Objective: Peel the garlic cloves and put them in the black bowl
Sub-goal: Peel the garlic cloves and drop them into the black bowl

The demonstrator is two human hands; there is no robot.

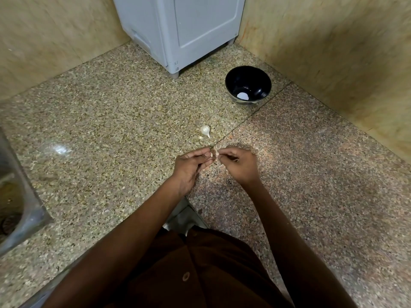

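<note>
Both hands meet over the middle of the granite counter. My left hand [191, 165] and my right hand [238, 164] pinch a small garlic clove [215, 154] between their fingertips; most of the clove is hidden by the fingers. Just beyond the hands a white garlic clove with a pointed tail [205, 130] lies on the counter, with a tiny pale piece [200, 137] beside it. The black bowl [255, 78] stands farther back to the right, near the wall, with a white patch at its bottom.
A grey appliance [178, 30] stands in the back corner on short feet. A steel sink [20, 196] is set into the counter at the left edge. Beige stone walls enclose the counter at the back and right.
</note>
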